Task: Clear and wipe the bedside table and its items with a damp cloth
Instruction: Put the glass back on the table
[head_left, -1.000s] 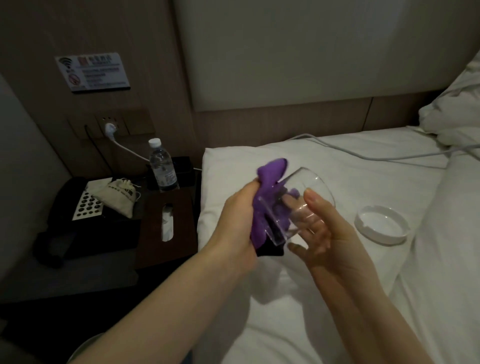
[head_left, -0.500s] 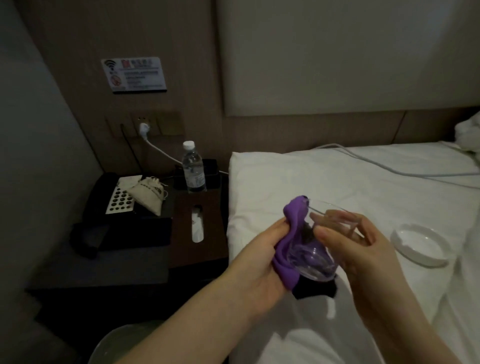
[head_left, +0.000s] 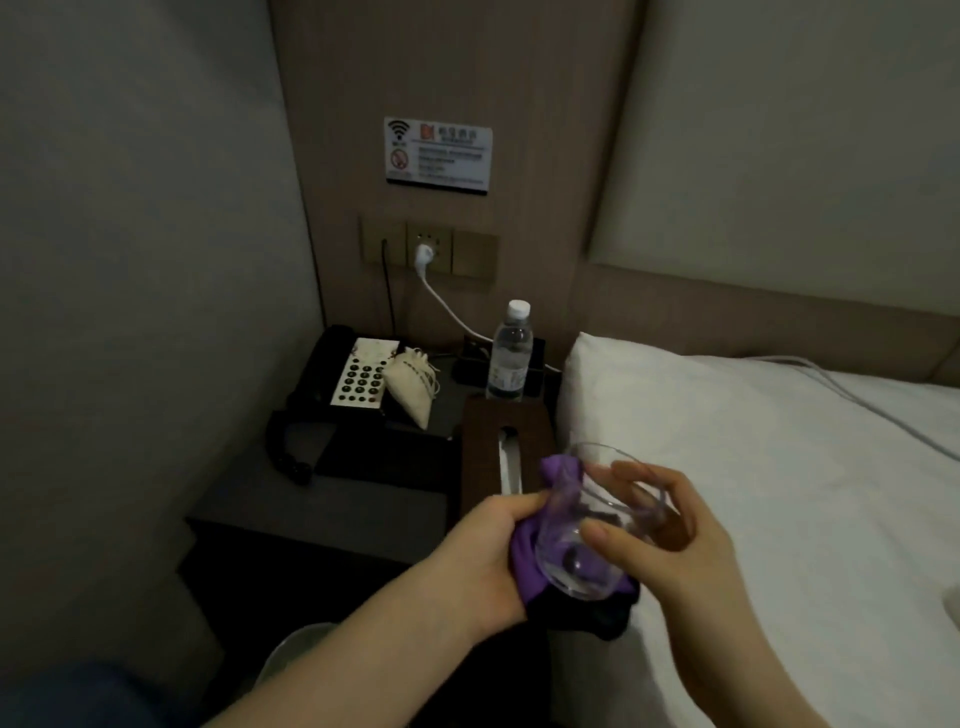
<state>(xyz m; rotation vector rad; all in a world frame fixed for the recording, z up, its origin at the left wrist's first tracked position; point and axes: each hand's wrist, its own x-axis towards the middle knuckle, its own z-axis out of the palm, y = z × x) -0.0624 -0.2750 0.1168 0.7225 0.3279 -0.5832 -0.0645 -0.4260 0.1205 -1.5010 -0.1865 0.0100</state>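
Holding a clear drinking glass (head_left: 587, 525) tilted between both hands, a person works at the near edge of a white bed (head_left: 753, 493). The left hand (head_left: 488, 551) has its fingers curled around a bunched purple cloth (head_left: 524, 551), pressing it against the glass's left side, with a fold of cloth rising above the thumb beside the rim. The right hand (head_left: 670, 525) grips the glass from the other side, thumb across the front wall and fingers curled over the rim. Beyond the left hand stands a dark bedside table (head_left: 311, 509). On it, just past the knuckles, lies a brown tissue box (head_left: 483, 452); farther back a water bottle (head_left: 511, 353) stands upright. Up and to the left of the left hand sit a black telephone (head_left: 343, 384) and a small cloth pouch (head_left: 413, 382) leaning against it
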